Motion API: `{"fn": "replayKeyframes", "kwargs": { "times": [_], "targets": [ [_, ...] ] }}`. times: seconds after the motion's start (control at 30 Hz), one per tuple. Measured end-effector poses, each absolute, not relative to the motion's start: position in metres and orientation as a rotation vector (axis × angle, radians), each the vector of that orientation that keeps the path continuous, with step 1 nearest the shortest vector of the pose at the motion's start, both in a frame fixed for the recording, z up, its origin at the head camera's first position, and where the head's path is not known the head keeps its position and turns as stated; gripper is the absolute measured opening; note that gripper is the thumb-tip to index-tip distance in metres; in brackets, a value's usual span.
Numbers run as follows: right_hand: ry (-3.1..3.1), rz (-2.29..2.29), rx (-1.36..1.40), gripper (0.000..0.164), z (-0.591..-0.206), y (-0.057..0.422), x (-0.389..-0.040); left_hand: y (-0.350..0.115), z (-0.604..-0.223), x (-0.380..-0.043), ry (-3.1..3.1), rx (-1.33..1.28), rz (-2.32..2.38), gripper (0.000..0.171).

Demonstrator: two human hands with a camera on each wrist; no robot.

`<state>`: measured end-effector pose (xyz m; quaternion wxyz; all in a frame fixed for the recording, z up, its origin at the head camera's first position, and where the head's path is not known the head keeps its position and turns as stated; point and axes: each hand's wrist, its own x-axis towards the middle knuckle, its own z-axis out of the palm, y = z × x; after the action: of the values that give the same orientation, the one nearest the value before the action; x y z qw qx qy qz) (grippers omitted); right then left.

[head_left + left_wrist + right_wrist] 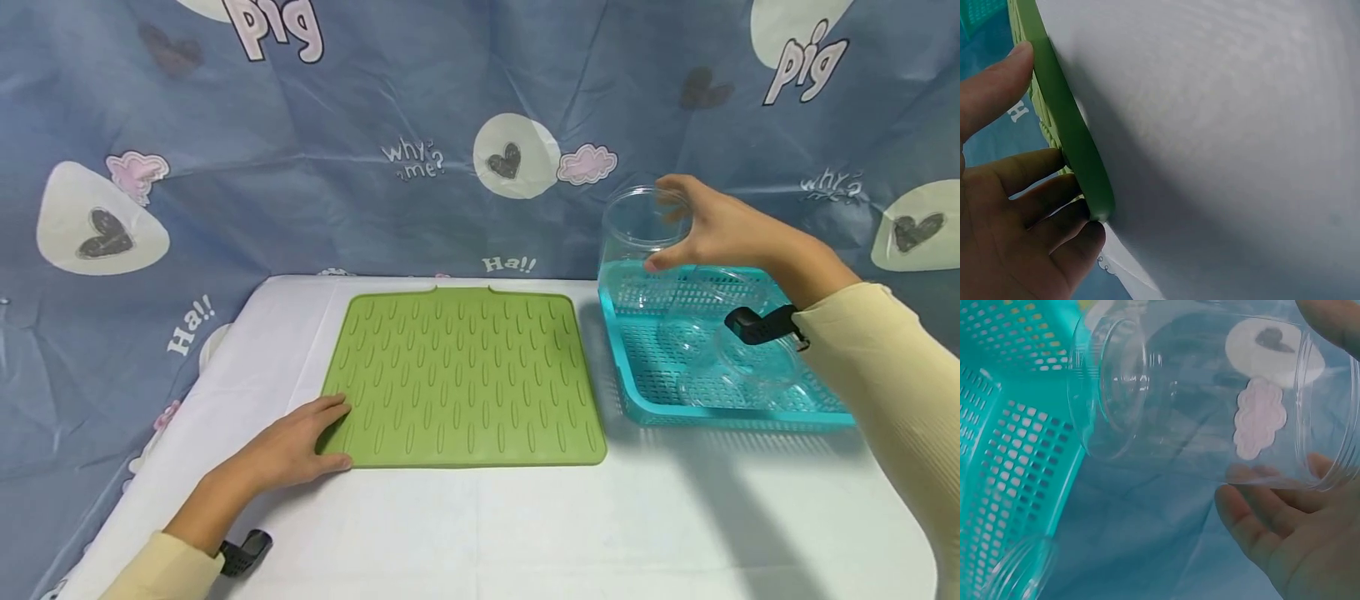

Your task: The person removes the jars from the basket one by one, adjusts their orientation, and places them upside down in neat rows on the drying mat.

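My right hand [712,221] holds a transparent wide-mouthed plastic jar [626,237] upright by its upper part, thumb on one side and fingers on the other. The jar overlaps the back left of the turquoise basket [742,417] in the head view. In the right wrist view, the jar [1197,419] appears sideways, its rim beside the fingers [1241,515]. On the left, my left hand [281,446] rests against the near left corner of a green ridged mat [465,383]. In the left wrist view its relaxed fingers and thumb touch the mat's edge [1075,131].
Several more transparent jars [761,362] lie in the basket, to the right of the mat. A white cloth [540,533] covers the table. Behind it hangs a blue printed curtain [360,208].
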<state>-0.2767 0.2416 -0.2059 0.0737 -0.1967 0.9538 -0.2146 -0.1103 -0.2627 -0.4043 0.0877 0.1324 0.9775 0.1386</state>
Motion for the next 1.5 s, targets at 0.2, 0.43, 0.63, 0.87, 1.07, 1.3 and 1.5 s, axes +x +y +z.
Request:
{"fn": "replayKeyframes", "kwargs": {
  "times": [0.2,0.43,0.63,0.87,1.07,1.3,1.5],
  "targets": [
    [2.846,-0.66,-0.655,0.114,-0.202,0.214,-0.276,-0.264,-0.404,-0.108,2.911,0.383,0.41,0.081],
    [2.816,-0.646,-0.73,0.111,-0.209,0.174,-0.28,-0.267,-0.402,-0.11,2.915,0.393,0.419,0.078],
    [2.739,-0.708,-0.835,0.109,-0.222,0.136,-0.284,-0.267,-0.402,-0.113,2.897,0.375,0.42,0.077],
    [2.655,-0.817,-0.957,0.112,-0.244,0.099,-0.284,-0.265,-0.4,-0.112,2.879,0.365,0.433,0.078],
    [2.621,-0.839,-0.948,0.112,-0.264,0.084,-0.281,-0.265,-0.401,-0.112,2.88,0.359,0.431,0.079],
    [2.634,-0.855,-0.954,0.11,-0.278,0.075,-0.278,-0.264,-0.401,-0.113,2.872,0.357,0.443,0.08],
    [2.633,-0.896,-0.933,0.11,-0.285,0.069,-0.277,-0.264,-0.401,-0.112,2.863,0.334,0.451,0.08]
  ]
}}
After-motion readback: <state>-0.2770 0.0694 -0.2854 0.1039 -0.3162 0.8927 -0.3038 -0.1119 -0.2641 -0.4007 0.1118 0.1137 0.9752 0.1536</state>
